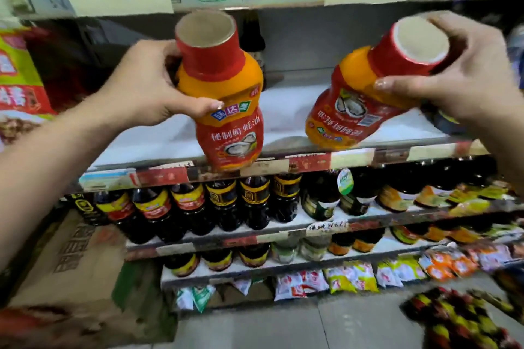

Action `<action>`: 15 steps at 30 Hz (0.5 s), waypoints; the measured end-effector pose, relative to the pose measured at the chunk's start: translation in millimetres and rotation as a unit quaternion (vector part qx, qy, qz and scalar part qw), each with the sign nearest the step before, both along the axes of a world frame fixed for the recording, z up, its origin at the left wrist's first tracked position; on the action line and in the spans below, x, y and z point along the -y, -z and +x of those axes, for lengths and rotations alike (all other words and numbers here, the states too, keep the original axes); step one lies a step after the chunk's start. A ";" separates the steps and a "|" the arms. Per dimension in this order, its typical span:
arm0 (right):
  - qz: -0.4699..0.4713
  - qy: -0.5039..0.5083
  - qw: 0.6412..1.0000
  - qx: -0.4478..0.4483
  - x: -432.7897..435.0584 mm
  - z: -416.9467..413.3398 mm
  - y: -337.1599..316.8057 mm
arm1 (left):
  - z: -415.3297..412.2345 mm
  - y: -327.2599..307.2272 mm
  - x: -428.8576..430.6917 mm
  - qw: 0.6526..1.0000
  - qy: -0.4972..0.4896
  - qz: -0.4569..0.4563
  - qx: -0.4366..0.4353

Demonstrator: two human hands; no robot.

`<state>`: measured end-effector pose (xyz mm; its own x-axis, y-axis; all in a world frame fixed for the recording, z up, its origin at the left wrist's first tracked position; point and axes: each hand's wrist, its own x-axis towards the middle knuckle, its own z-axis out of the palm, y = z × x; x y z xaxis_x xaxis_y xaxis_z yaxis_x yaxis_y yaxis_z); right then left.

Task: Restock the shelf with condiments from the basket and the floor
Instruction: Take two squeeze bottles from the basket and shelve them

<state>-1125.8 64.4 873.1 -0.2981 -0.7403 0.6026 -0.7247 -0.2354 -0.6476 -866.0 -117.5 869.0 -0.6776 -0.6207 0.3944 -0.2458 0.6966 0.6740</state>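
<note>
I hold two orange-and-red oyster sauce bottles with wide red caps, one in each hand. My left hand [147,85] grips the left bottle [226,110] at its shoulder; it stands nearly upright over the front edge of the white shelf [286,119]. My right hand [465,71] grips the right bottle [360,105] around its cap and neck; that bottle is tilted, its base near the shelf's front edge. The shelf surface between and behind the bottles is bare white.
Dark bottles [252,37] stand at the shelf's back. Below, rows of dark soy sauce bottles [221,207] fill lower shelves, with sachets [351,278] under them. A cardboard box [76,278] sits on the floor at left. Packets in a basket [459,320] are at bottom right.
</note>
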 end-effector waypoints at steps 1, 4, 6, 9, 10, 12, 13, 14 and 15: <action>0.009 -0.011 1.000 -0.010 4.9 -5.0 -4.9 | -6.8 -1.5 -1.4 1.000 -0.001 0.004 0.007; 0.004 -0.038 0.999 -0.020 24.8 -23.5 -8.3 | -22.0 -1.0 2.6 1.000 -0.026 0.003 0.017; 0.004 -0.046 0.998 -0.032 37.0 -31.5 -4.8 | -32.4 3.9 7.5 0.999 -0.042 0.000 0.016; 0.028 -0.039 0.998 -0.048 53.7 -38.7 2.7 | -43.4 5.4 12.6 0.998 -0.052 -0.022 0.020; 0.035 -0.036 0.997 -0.061 57.6 -40.4 4.9 | -46.3 4.3 14.1 0.998 -0.056 -0.028 0.019; 0.049 -0.035 0.995 -0.073 65.1 -44.3 7.9 | -49.6 1.0 18.7 0.997 -0.062 -0.031 0.021; 0.054 -0.038 0.995 -0.074 67.5 -46.0 8.7 | -51.4 -0.7 19.7 0.998 -0.057 -0.033 0.025; 0.058 -0.042 0.995 -0.072 70.6 -47.6 8.9 | -53.7 -2.1 21.3 0.997 -0.052 -0.040 0.035; 0.060 -0.043 0.994 -0.075 73.5 -49.7 9.0 | -56.0 -2.4 23.7 0.996 -0.047 -0.050 0.049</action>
<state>-1175.5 -9.1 864.1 -0.1445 -0.8283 0.5413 -0.7954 -0.2282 -0.5615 -921.9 -141.1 871.4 -0.6562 -0.6448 0.3919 -0.3753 0.7295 0.5719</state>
